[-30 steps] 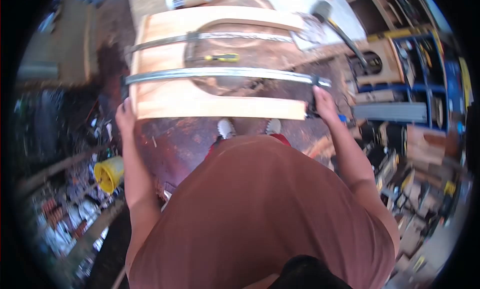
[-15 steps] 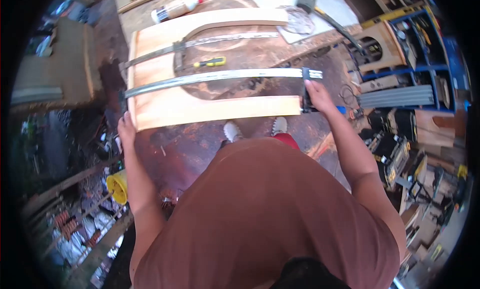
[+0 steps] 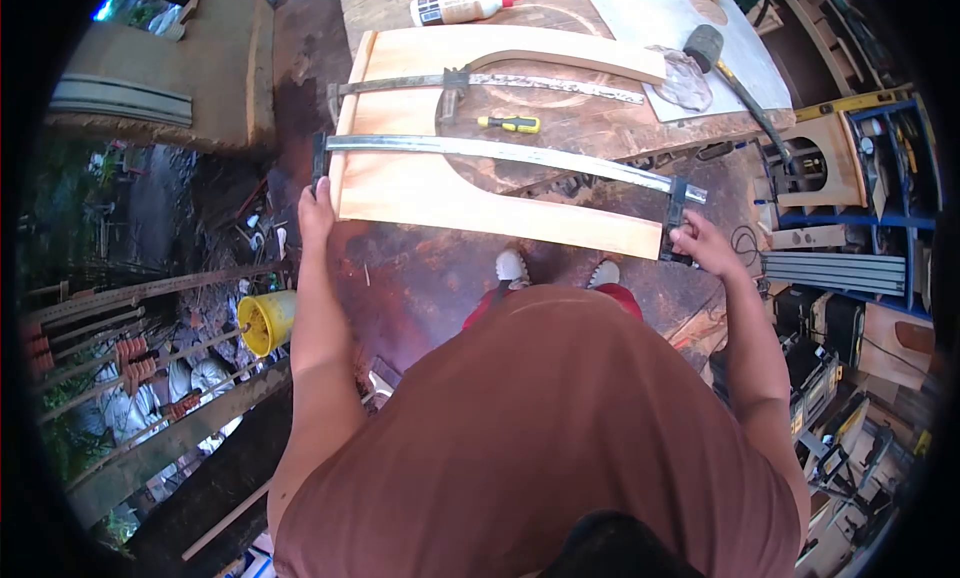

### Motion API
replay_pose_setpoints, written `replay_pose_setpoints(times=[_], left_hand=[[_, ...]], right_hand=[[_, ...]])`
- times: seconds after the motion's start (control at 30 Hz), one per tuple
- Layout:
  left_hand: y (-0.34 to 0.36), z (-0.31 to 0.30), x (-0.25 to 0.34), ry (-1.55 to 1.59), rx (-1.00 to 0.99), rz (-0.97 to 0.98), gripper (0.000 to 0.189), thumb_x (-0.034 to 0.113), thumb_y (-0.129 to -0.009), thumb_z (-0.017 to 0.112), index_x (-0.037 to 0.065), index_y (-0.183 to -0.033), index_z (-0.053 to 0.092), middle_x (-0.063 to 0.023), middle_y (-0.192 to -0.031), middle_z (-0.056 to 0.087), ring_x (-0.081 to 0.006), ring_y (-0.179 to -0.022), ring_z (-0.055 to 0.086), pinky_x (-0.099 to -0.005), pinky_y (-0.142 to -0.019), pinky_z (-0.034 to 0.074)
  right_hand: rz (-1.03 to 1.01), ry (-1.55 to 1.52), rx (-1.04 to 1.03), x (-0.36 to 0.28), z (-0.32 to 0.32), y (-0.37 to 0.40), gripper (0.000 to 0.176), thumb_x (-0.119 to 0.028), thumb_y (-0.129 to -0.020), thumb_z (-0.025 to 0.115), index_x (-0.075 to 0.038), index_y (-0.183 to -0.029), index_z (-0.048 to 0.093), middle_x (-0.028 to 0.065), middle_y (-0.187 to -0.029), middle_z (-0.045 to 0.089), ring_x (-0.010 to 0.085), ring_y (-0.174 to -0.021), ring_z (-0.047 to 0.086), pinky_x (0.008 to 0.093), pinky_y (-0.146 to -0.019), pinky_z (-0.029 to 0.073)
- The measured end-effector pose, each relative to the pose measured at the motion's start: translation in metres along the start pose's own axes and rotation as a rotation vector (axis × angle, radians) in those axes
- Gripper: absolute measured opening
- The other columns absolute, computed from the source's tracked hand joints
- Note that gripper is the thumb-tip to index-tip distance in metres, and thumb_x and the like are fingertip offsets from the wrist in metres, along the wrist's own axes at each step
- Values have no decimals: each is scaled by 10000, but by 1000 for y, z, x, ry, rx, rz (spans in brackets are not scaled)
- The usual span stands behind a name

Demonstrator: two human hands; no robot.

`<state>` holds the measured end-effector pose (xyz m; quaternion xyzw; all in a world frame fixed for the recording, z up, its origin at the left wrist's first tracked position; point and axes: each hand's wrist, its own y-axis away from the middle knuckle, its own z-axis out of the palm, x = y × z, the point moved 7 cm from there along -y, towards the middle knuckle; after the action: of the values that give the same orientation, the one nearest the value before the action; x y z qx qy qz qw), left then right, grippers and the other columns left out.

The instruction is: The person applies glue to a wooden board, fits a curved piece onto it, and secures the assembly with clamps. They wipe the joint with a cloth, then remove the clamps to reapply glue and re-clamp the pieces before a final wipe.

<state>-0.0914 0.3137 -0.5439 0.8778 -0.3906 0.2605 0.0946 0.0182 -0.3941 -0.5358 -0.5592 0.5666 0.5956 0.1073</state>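
A long bar clamp [image 3: 500,152] lies across a pale U-shaped wooden panel [image 3: 400,183] on the workbench. My left hand [image 3: 317,216] is closed at the clamp's fixed jaw, by the panel's left edge. At the other end, my right hand [image 3: 705,246] has its fingers bent round the lower part of the sliding jaw [image 3: 675,216], against the tip of the panel's near arm. A second clamp [image 3: 550,82] spans the panel farther back. Between the panel's arms lies a yellow and black screwdriver [image 3: 509,124].
A glue bottle [image 3: 466,5] with a red tip lies behind the panel. A mallet [image 3: 706,48] rests on a white sheet [image 3: 640,13] at the back right. Blue shelving [image 3: 905,218] and tool cases stand to the right. A yellow bucket [image 3: 265,324] is at the lower left.
The view has swung, so the bench appears farther right. My right hand has slid down from the upper part of the sliding jaw to its lower end. My left hand stays at the fixed jaw.
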Motion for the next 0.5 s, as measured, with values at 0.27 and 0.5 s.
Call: replay_pose_setpoints(times=[0.27,0.5], left_hand=[[1,-1,2,-8,24,-24,594,494,-946,484,-76,-1047,617,-328,-1004,626,-468,-996,597,-472,-861,450],[-16,14,-34,-8,2,-72,632,527,-952,455,-65,-1102,619,-310,-1026,638,-443,-1008,612,-454,-872,462]], right_hand=[[-70,-152,-107,-8,12,2,467,-22,-900,603,-21,-1308,375,87,-1112,644,145,-1017,608,305,-878,490],[-85,-76,-374,-20,6,13,811,-39,-834,696,-51,-1480,205,51,-1009,602,116,-896,583,282,-787,493]])
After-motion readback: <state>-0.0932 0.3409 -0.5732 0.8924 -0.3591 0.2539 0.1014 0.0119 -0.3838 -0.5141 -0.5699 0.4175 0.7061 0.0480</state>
